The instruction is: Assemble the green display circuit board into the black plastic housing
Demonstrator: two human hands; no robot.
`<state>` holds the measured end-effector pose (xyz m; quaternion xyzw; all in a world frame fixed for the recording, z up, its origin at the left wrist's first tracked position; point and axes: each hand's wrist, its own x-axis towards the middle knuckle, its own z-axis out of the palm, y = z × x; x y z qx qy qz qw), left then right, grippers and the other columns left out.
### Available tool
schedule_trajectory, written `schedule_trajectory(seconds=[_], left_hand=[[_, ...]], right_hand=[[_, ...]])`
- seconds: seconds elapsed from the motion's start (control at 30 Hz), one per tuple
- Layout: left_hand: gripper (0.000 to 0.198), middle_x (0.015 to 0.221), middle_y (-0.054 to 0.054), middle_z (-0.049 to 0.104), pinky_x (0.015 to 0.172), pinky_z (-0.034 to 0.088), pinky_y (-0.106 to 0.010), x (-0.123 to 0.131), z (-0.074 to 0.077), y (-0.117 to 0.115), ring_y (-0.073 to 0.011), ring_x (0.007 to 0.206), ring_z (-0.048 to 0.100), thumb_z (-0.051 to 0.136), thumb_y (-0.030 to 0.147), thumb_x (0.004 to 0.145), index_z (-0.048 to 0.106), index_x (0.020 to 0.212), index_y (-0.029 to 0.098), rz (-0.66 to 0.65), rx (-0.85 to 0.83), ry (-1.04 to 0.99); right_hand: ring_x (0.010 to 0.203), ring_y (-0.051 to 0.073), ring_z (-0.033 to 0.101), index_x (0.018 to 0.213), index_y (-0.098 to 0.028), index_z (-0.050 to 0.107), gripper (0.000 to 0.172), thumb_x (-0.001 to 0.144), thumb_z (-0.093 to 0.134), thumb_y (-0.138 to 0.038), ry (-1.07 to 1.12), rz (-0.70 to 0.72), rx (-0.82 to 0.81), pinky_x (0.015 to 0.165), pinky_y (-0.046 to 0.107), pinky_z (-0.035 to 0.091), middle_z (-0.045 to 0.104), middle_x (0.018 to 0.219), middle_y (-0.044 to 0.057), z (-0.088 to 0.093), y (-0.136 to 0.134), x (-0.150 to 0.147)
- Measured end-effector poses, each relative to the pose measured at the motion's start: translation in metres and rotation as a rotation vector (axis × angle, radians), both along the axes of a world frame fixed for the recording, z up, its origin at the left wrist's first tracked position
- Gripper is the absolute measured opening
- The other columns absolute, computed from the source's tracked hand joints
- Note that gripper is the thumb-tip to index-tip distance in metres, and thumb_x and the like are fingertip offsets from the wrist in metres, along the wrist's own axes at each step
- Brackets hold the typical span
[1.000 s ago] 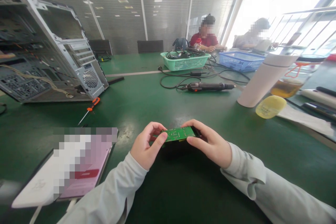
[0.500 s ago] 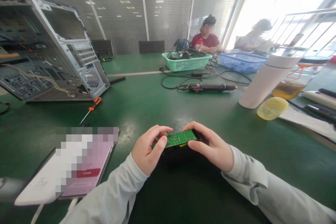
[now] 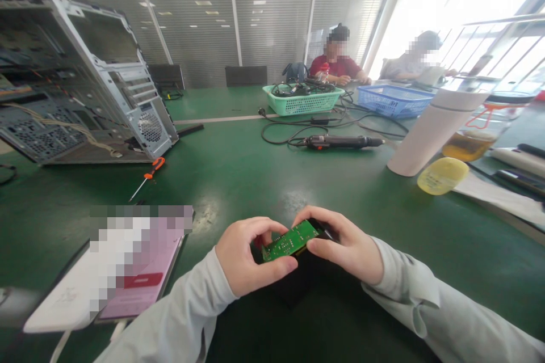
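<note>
Between my hands, low over the green tabletop, is a small green circuit board [image 3: 290, 241] with rows of solder points facing up. A black part shows at its right end under my fingers; its shape is mostly hidden. My right hand [image 3: 347, 245] is closed on that end, thumb on the near edge and fingers over the far edge. At the left end, my left hand [image 3: 247, 258] curls round the board, its thumb along the near side and its fingers behind. The board slants, right end farther from me.
An open computer case [image 3: 85, 79] stands at the left, near an orange-handled screwdriver [image 3: 149, 174]. Left of my hands lie a phone [image 3: 145, 289] and a white power bank. Ahead are a corded electric screwdriver [image 3: 340, 142], a green basket [image 3: 302, 103], a blue basket [image 3: 395, 101] and a tumbler [image 3: 434, 133]. Two people sit beyond.
The board has turned, its left end coming down and nearer to me. My left hand has shifted lower, its thumb now stretched along the near side. My right hand keeps hold.
</note>
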<state>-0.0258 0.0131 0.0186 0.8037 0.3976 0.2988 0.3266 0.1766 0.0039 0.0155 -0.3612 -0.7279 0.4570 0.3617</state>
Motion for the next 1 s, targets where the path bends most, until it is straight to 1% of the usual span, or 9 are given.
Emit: schedule_trajectory(seconds=[0.13, 0.27, 0.4, 0.5, 0.6, 0.7, 0.8, 0.93, 1.0], left_hand=[[0.021, 0.054, 0.004, 0.048, 0.054, 0.036, -0.026, 0.001, -0.004, 0.0, -0.0142, 0.052, 0.047, 0.059, 0.036, 0.07, 0.065, 0.08, 0.019, 0.039, -0.027, -0.012], [0.024, 0.051, 0.004, 0.05, 0.052, 0.035, -0.025, 0.002, -0.007, 0.002, -0.0135, 0.049, 0.047, 0.051, 0.039, 0.076, 0.063, 0.078, 0.018, 0.069, -0.113, -0.03], [0.029, 0.061, 0.001, 0.06, 0.057, 0.04, -0.025, 0.001, -0.011, 0.01, -0.0162, 0.059, 0.054, 0.046, 0.041, 0.08, 0.063, 0.075, 0.018, 0.148, -0.203, -0.187], [0.029, 0.058, 0.0, 0.06, 0.059, 0.043, -0.026, 0.001, -0.017, 0.018, -0.0179, 0.063, 0.055, 0.049, 0.041, 0.079, 0.062, 0.063, 0.02, 0.315, -0.246, -0.374], [0.033, 0.053, -0.001, 0.059, 0.05, 0.043, -0.027, 0.0, -0.025, 0.026, -0.0174, 0.053, 0.054, 0.051, 0.047, 0.074, 0.062, 0.06, 0.018, 0.435, -0.431, -0.543], [0.045, 0.047, -0.003, 0.058, 0.04, 0.039, -0.025, -0.002, -0.032, 0.033, -0.0146, 0.042, 0.05, 0.048, 0.052, 0.073, 0.066, 0.07, 0.012, 0.425, -0.587, -0.623], [0.053, 0.043, -0.004, 0.059, 0.038, 0.036, -0.022, -0.003, -0.034, 0.035, -0.0123, 0.037, 0.048, 0.048, 0.052, 0.073, 0.069, 0.085, 0.005, 0.39, -0.658, -0.702], [0.053, 0.044, -0.005, 0.061, 0.039, 0.037, -0.022, -0.005, -0.033, 0.034, -0.0126, 0.038, 0.05, 0.047, 0.049, 0.076, 0.069, 0.089, 0.003, 0.374, -0.672, -0.737], [0.053, 0.044, -0.006, 0.061, 0.038, 0.037, -0.022, -0.005, -0.033, 0.035, -0.0127, 0.038, 0.05, 0.046, 0.049, 0.076, 0.069, 0.089, 0.002, 0.372, -0.671, -0.736]], right_hand=[[0.083, 0.018, 0.051, 0.101, -0.014, 0.057, 0.031, 0.08, 0.051, -0.035, -0.035, -0.007, -0.034, 0.073, 0.027, 0.039, 0.056, 0.09, 0.004, 0.0, 0.0, 0.001], [0.091, 0.02, 0.052, 0.126, -0.014, 0.046, 0.053, 0.079, 0.052, -0.038, -0.027, -0.064, -0.136, 0.075, 0.029, 0.041, 0.056, 0.1, 0.005, -0.002, -0.001, 0.004], [0.101, 0.023, 0.05, 0.127, -0.014, 0.046, 0.056, 0.077, 0.054, -0.039, 0.011, -0.138, -0.175, 0.077, 0.029, 0.043, 0.055, 0.108, 0.006, -0.005, -0.001, 0.006], [0.092, 0.02, 0.052, 0.125, -0.015, 0.05, 0.053, 0.077, 0.053, -0.039, -0.027, -0.183, -0.169, 0.076, 0.028, 0.044, 0.057, 0.099, 0.004, -0.008, 0.002, 0.006], [0.074, 0.016, 0.053, 0.115, -0.015, 0.058, 0.05, 0.075, 0.053, -0.043, -0.034, -0.249, -0.15, 0.062, 0.024, 0.045, 0.056, 0.081, 0.003, -0.011, 0.006, 0.005], [0.056, 0.012, 0.048, 0.104, -0.012, 0.062, 0.051, 0.069, 0.055, -0.048, -0.003, -0.312, -0.25, 0.044, 0.019, 0.041, 0.052, 0.069, 0.002, -0.011, 0.011, 0.005], [0.052, 0.012, 0.049, 0.099, -0.011, 0.06, 0.049, 0.067, 0.061, -0.048, 0.077, -0.406, -0.38, 0.039, 0.017, 0.042, 0.052, 0.067, 0.002, -0.011, 0.016, 0.009], [0.071, 0.016, 0.059, 0.104, -0.017, 0.049, 0.041, 0.073, 0.064, -0.04, 0.341, -0.519, -0.467, 0.052, 0.021, 0.053, 0.056, 0.086, 0.005, -0.008, 0.021, 0.015], [0.084, 0.018, 0.061, 0.111, -0.018, 0.043, 0.038, 0.08, 0.057, -0.034, 0.478, -0.504, -0.617, 0.064, 0.024, 0.056, 0.055, 0.103, 0.008, -0.002, 0.021, 0.013]])
